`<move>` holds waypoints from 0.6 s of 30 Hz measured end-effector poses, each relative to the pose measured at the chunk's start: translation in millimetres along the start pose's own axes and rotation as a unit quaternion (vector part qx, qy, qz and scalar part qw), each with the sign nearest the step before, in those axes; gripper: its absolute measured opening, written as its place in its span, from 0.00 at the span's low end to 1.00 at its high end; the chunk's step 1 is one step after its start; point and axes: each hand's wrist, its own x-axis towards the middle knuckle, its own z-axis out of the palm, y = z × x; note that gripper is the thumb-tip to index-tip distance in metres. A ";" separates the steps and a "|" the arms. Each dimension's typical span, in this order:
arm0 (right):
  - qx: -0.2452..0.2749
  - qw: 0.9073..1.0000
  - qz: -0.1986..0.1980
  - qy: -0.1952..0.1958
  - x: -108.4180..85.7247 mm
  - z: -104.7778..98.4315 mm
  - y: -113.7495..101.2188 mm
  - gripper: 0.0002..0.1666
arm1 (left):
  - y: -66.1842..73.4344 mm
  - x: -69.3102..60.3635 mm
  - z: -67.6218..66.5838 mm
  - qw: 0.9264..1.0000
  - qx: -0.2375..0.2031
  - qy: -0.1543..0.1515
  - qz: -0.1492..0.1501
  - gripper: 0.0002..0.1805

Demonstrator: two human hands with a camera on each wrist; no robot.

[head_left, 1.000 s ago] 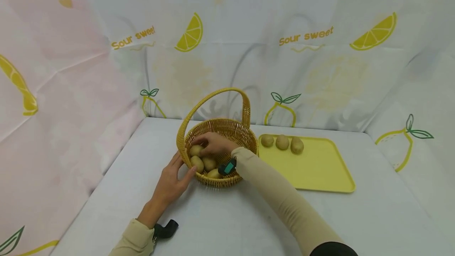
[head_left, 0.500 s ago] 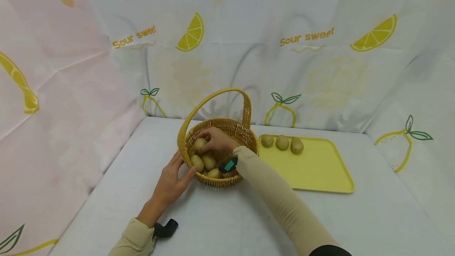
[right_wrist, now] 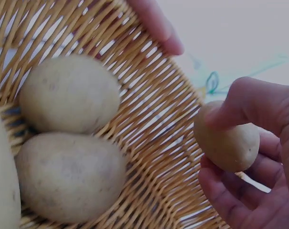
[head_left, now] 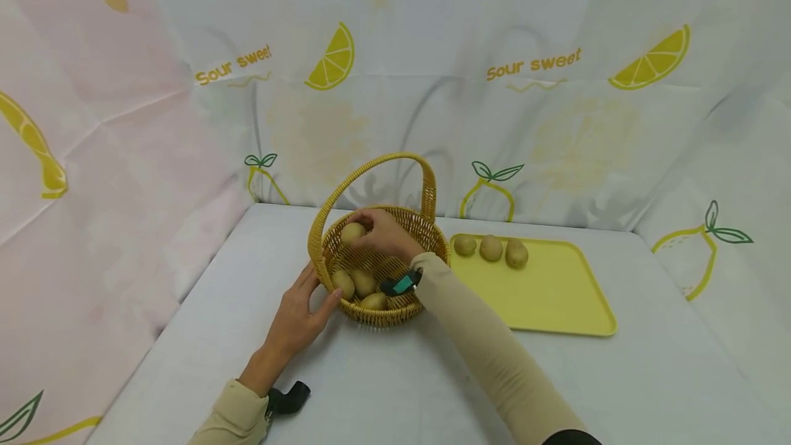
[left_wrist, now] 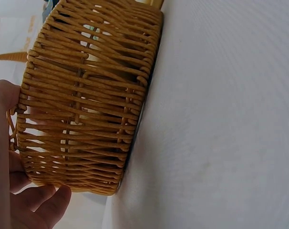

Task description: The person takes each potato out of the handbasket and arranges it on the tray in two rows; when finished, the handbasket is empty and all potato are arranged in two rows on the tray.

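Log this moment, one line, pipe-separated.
right hand: holds potato | left hand: touches basket | in basket: three more potatoes visible | yellow tray: three potatoes

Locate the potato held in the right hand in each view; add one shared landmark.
Head: the potato, in the right hand, slightly left of and below centre.
Left wrist: it cannot be made out.
Right wrist: right of centre.
Shared landmark: the basket, visible in all three views.

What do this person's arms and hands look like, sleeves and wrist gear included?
The left hand and right hand are gloveless. The left sleeve and right sleeve are plain beige. Worn beyond them: left, a bent black device; right, a dark device with a teal patch. At the bottom edge, something black overlaps the right sleeve; I can't tell what.
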 end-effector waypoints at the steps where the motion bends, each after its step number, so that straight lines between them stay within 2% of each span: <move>1: 0.006 1.000 0.000 0.003 -0.6 -0.6 -1.1 0.23 | 0.0 0.2 0.4 1.000 0.000 0.000 0.000 0.35; 9: 0.053 0.998 -0.013 0.002 -10.1 -9.2 -8.4 0.22 | -0.2 0.6 1.0 1.000 0.003 -0.003 -0.006 0.36; 18: 0.053 0.999 -0.006 0.010 -21.8 -21.4 -11.1 0.27 | -0.3 -0.2 0.1 1.000 0.002 -0.001 -0.004 0.36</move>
